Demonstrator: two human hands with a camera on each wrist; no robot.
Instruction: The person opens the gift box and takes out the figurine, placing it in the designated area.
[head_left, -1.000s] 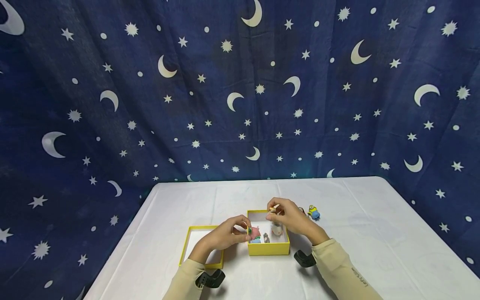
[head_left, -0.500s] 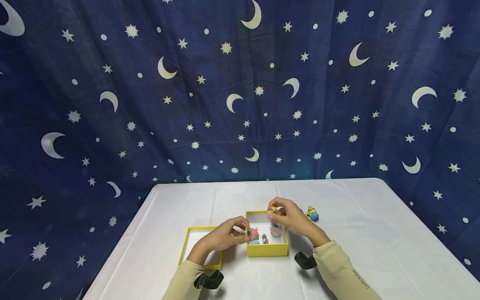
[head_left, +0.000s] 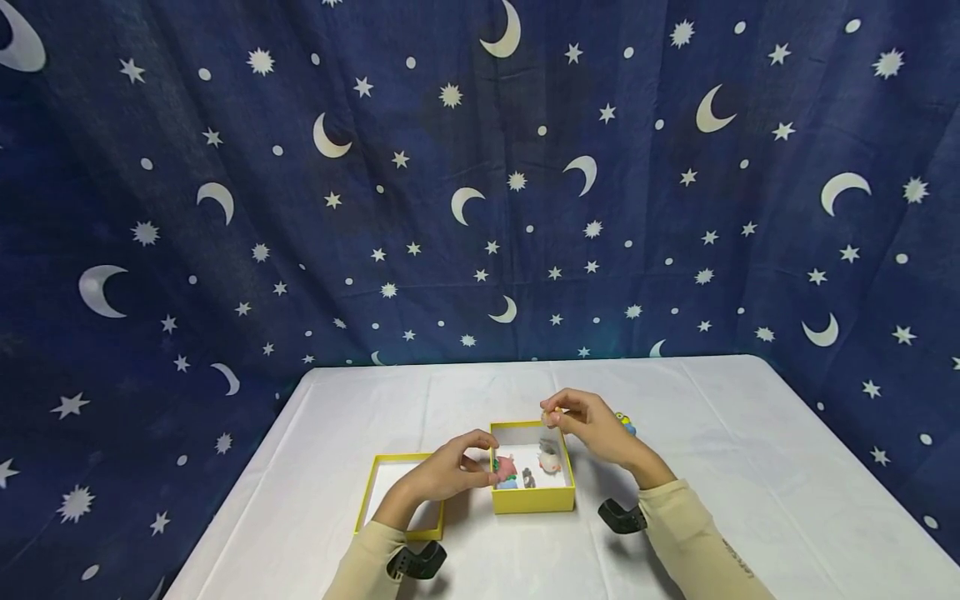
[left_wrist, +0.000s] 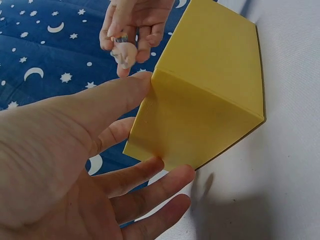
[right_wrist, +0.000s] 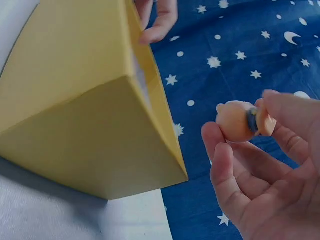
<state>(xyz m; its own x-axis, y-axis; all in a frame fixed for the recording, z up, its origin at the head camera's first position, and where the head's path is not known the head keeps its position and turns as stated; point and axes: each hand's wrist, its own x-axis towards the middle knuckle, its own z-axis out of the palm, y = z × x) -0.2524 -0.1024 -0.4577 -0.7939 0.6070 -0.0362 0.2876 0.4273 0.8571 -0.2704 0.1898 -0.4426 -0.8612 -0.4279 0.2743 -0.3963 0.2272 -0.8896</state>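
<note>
My right hand (head_left: 592,425) pinches a small peach-coloured figurine (right_wrist: 236,121) with a dark blue band, held up near the box's back right corner. My left hand (head_left: 453,468) holds the left wall of an open yellow box (head_left: 532,500) at its rim; in the left wrist view the thumb lies at the top corner and several fingers rest along the outside. Inside the white-lined box sit a pink figurine (head_left: 506,467), a small grey one (head_left: 528,478) and a round whitish one (head_left: 550,462).
A yellow-edged lid (head_left: 373,492) lies inner side up left of the box, partly under my left forearm. Behind my right hand, a yellow and blue minion figurine (head_left: 626,423) stands partly hidden on the white table (head_left: 375,400). A starry blue curtain (head_left: 420,208) hangs behind.
My right hand has risen slightly and shifted right with the peach figurine, covering more of the minion. The left hand stays on the box.
</note>
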